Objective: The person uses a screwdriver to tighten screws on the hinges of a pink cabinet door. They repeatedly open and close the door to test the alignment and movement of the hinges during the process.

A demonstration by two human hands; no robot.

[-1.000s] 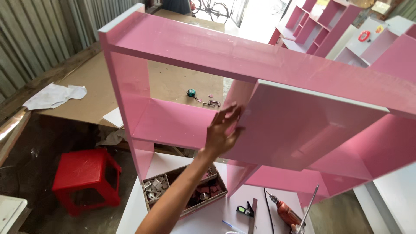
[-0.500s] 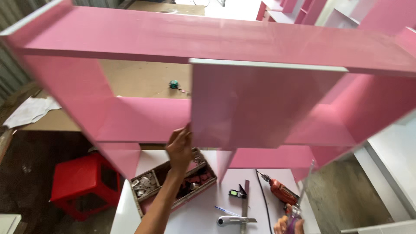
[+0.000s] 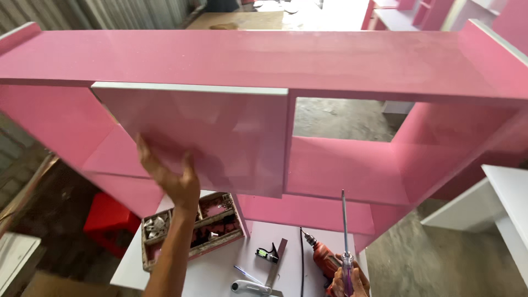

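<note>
Left hand [image 3: 175,177] presses flat, fingers spread, against the pink door panel [image 3: 214,137], holding it in the pink shelf unit [image 3: 308,60]. Right hand [image 3: 347,281], low and near, fingers wrapped around a screwdriver [image 3: 344,231], blade up. Door looks positioned, fixing seemingly not yet done; orange drill [image 3: 323,258] idle below.

The left hand [image 3: 175,179] presses flat against the pink laminated wooden shelf unit's door panel [image 3: 209,137]; the right hand [image 3: 347,281] grips a clear-handled long screwdriver [image 3: 345,242] upright above the white bench [image 3: 220,272].

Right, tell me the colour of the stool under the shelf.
Red; the stool shows at lower left in the head view.
</note>
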